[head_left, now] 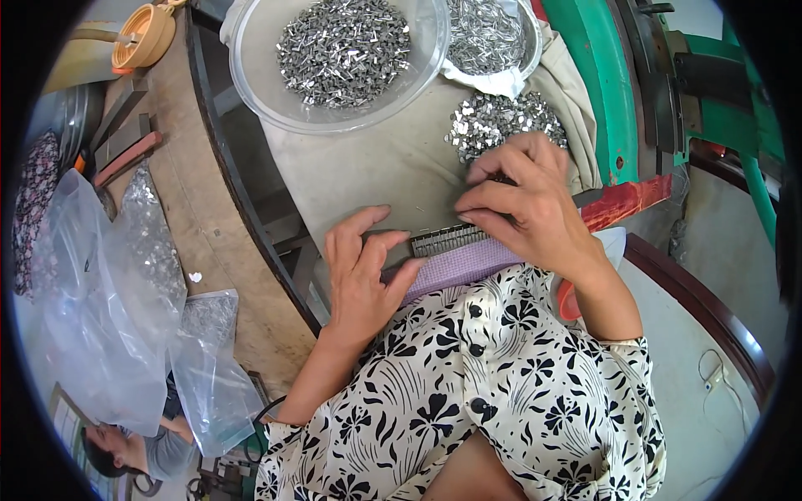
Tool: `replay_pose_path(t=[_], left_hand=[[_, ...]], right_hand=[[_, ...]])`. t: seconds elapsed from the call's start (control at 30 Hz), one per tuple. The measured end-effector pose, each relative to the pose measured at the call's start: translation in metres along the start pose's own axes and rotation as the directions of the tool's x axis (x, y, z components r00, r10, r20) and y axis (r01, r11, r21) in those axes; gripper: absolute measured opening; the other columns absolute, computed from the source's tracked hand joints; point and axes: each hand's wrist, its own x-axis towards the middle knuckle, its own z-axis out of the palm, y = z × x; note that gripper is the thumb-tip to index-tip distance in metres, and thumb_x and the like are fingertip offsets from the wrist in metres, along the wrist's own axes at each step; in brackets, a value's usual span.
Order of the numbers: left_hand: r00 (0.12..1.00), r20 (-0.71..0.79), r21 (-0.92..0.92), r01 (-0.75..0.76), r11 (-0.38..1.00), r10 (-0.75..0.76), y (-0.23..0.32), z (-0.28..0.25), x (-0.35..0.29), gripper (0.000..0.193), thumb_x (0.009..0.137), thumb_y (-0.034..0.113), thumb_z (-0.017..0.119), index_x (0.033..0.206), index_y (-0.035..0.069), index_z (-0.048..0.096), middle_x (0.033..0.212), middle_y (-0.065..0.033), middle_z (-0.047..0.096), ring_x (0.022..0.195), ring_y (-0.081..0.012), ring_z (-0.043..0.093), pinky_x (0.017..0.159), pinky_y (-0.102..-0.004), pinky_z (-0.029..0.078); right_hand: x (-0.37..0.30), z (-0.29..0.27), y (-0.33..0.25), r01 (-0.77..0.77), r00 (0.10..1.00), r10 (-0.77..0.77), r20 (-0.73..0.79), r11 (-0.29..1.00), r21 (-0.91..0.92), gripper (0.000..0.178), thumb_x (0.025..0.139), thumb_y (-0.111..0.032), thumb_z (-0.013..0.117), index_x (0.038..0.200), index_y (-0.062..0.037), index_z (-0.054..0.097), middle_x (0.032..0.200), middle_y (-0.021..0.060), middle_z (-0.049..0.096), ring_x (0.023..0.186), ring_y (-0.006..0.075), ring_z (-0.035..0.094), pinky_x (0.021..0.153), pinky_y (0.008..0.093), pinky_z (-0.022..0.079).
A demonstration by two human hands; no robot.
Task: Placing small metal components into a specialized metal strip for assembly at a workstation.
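A slotted metal strip [451, 240] with a row of small pins or clips lies crosswise in front of me, along a purple woven cloth pad [468, 265]. My left hand [359, 265] is at its left end, the thumb on the near side and the index finger on the far side. Above the strip's right part, my right hand [526, 196] has its fingertips pinched together; whatever is in them is too small and hidden to make out. Just beyond that hand lies a loose heap of small shiny metal pieces [493, 121].
A large clear tub [259, 104] of small metal parts stands at the far side, beside a smaller bowl [533, 50] of thin metal pieces. Green machinery [606, 100] is at right. Plastic bags [104, 309] and a red-handled tool [129, 159] lie left; another person [159, 455] is lower left.
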Motion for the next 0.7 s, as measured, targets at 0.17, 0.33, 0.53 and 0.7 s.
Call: replay_pose_path(t=[0.17,0.33,0.53,0.7], left_hand=[[0.999,0.036,-0.009,0.018,1.0,-0.017,0.001,-0.002,0.001,0.041,0.067,0.015,0.085,0.102,0.007,0.065,0.128,-0.0119,0.055,0.113,-0.0325,0.05,0.097,-0.0427,0.038],[1.0,0.022,-0.008,0.02,1.0,-0.02,0.001,0.0,0.001,0.04,0.067,0.015,0.085,0.1,0.007,0.064,0.128,-0.0121,0.055,0.114,-0.0325,0.05,0.097,-0.0429,0.038],[1.0,0.008,0.024,-0.005,1.0,0.005,0.001,-0.003,0.002,0.036,0.064,0.012,0.087,0.092,0.006,0.067,0.123,-0.0167,0.058,0.111,-0.0331,0.054,0.094,-0.0413,0.041],[1.0,0.003,0.013,-0.01,1.0,0.01,-0.001,-0.002,0.002,0.034,0.065,0.013,0.086,0.092,0.006,0.066,0.124,-0.0154,0.057,0.111,-0.0329,0.052,0.095,-0.0418,0.04]], right_hand=[[0.027,0.015,-0.002,0.238,0.971,-0.238,0.017,0.971,-0.006,0.019,0.066,-0.017,0.078,0.084,-0.0162,0.074,0.1,-0.0005,0.06,0.105,0.025,0.052,0.09,0.0417,0.037],[0.033,0.021,-0.001,0.298,0.952,-0.291,0.092,0.951,-0.079,0.015,0.069,-0.018,0.078,0.082,-0.0144,0.071,0.102,-0.0006,0.06,0.108,0.0251,0.052,0.093,0.0422,0.036],[0.009,-0.01,0.013,0.089,0.994,-0.087,-0.059,0.996,0.032,0.011,0.07,-0.016,0.079,0.076,-0.0127,0.07,0.109,-0.0018,0.061,0.108,0.0268,0.048,0.091,0.0413,0.034],[-0.019,-0.022,0.016,-0.037,0.999,0.037,0.015,0.998,0.044,0.01,0.072,-0.014,0.078,0.078,-0.0103,0.071,0.111,0.0013,0.06,0.11,0.029,0.045,0.093,0.0423,0.033]])
